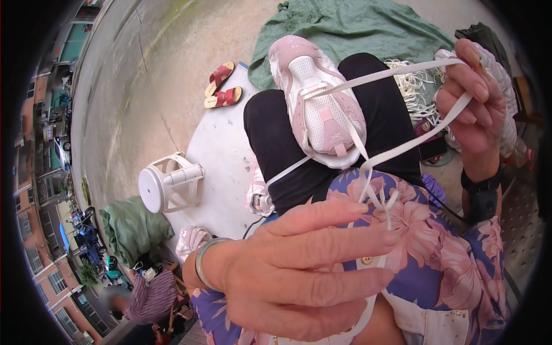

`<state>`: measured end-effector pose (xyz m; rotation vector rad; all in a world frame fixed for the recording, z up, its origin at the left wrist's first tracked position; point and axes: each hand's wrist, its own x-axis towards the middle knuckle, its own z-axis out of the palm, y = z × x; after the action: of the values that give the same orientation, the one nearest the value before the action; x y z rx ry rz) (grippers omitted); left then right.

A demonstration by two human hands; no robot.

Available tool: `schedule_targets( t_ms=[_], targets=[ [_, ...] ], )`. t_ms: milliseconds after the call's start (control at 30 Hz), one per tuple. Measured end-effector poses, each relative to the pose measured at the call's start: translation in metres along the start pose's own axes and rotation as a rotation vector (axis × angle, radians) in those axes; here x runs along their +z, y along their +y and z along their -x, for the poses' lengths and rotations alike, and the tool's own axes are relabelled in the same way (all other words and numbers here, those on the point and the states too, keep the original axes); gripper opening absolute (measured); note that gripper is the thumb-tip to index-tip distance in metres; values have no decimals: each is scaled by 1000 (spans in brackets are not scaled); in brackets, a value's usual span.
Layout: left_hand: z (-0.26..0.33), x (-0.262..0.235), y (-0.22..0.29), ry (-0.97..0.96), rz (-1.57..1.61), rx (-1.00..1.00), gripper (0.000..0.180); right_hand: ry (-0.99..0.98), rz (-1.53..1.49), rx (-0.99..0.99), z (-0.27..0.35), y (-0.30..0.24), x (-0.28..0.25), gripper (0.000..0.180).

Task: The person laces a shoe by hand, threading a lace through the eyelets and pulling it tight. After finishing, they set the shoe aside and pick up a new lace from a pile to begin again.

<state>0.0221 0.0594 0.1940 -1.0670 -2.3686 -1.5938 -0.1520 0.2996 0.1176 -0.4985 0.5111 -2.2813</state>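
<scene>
A pink and white sneaker [322, 98] rests across my black-trousered knees [391, 109], its toe pointing away. White flat shoelace [397, 150] is threaded through its upper eyelets near the tongue. My right hand [474, 98], raised at the right, pinches the lace between bent fingers and draws two strands taut from the shoe. My left hand [305, 267] is close in front of me, back of the hand up, with its fingers fairly straight and close together. Lace runs to its fingertips and behind them; the grip itself is mostly hidden.
A white plastic stool [169, 184] and red sandals [223, 86] are on the ground at left. Green cloth [351, 37] lies ahead, with a pile of white laces [411, 86] at its right. Another sneaker [259, 192] sits by my leg. A seated person [152, 296] is at lower left.
</scene>
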Motion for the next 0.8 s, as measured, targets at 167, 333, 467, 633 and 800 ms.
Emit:
schedule_targets(
  t_ms=[167, 333, 467, 633, 800],
  targets=[
    [47, -40, -22, 195, 56, -252, 22, 34, 432, 91, 43, -60, -55, 26],
    [129, -47, -55, 949, 116, -620, 21, 388, 972, 403, 60, -105, -123, 29],
    [170, -44, -112, 1134, 237, -971, 17, 539, 1316, 632, 67, -101, -160, 28],
    [129, -4, -143, 703, -714, -845, 42, 223, 2220, 8, 33, -3, -132, 42],
    [56, 25, -138, 201, -983, -378, 59, -139, 2118, -301, -5, 81, -52, 59]
  ],
)
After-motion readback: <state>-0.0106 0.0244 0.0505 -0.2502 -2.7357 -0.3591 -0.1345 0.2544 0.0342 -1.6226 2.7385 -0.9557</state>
